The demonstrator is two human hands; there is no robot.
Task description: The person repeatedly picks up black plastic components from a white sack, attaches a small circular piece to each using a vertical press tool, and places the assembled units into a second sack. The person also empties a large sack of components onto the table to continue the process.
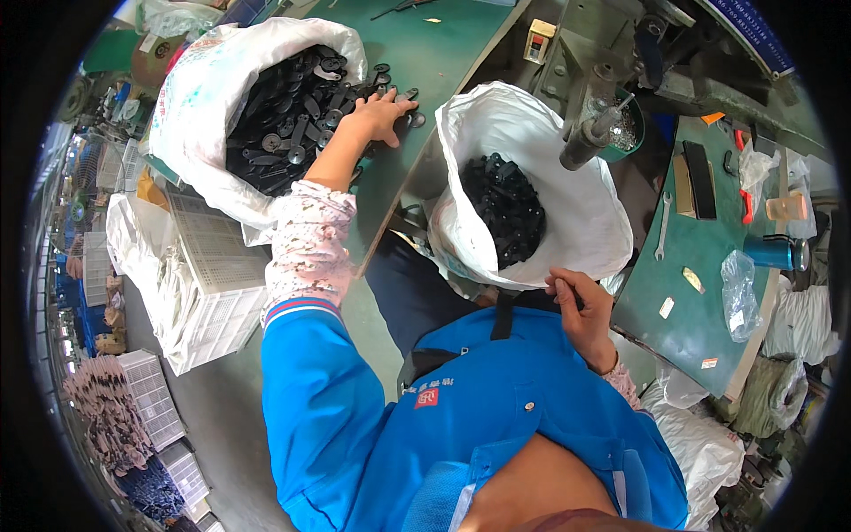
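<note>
My left hand (384, 117) is open, fingers spread over a few flat black parts with round ends (382, 69) on the green table. It lies beside the mouth of a white woven sack (202, 133) tipped toward me, from which a heap of similar black parts (288, 124) spills. In front of my body a second white sack (589, 208) stands with its mouth wide, more black parts (505, 213) at its bottom. At that sack's near rim is my right hand (587, 317), fingers curled and thumb against them. Whatever they may pinch is too small to make out.
A machine with a metal spindle (589, 129) overhangs the second sack's far right. On the right-hand green table (651, 297) lie a wrench (663, 226), a black rectangular piece (699, 180) and a blue bottle (776, 253). White plastic crates (217, 293) stand on the left.
</note>
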